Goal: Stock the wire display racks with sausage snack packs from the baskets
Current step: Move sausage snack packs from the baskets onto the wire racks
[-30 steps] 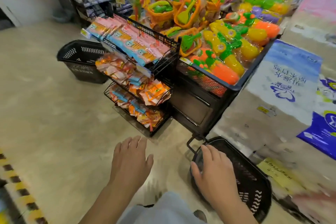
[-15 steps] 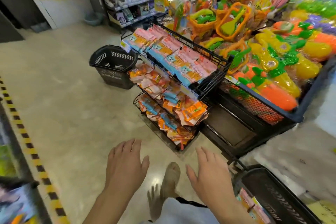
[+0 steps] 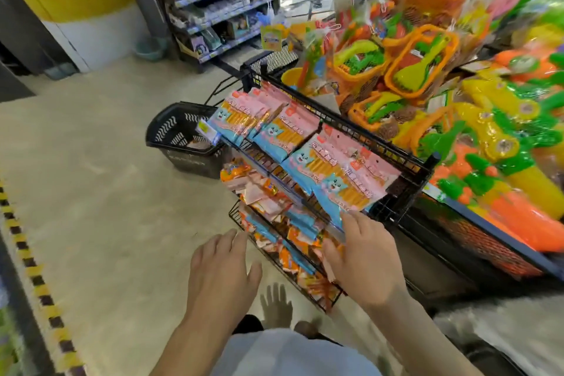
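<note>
A black three-tier wire rack (image 3: 409, 162) stands on the floor. Its top tier holds rows of pink-and-blue sausage snack packs (image 3: 308, 146); the lower tiers hold orange and blue packs (image 3: 274, 217). My right hand (image 3: 363, 259) reaches to the near front corner of the top tier, fingers straight, fingertips at the lowest pink-and-blue pack. My left hand (image 3: 222, 275) hovers flat over the floor, left of the bottom tier, holding nothing. A black shopping basket (image 3: 180, 137) sits on the floor behind the rack's far end.
A black bin (image 3: 476, 223) full of orange, yellow and green plastic toys stands right of the rack. Store shelving (image 3: 219, 3) lines the back. A yellow-and-black striped line (image 3: 33, 268) runs along the floor at left. My foot (image 3: 274, 305) is below the rack.
The view has moved closer to the rack and left of the near basket, which is out of sight. My right hand rose from the basket to the top tier's front corner.
</note>
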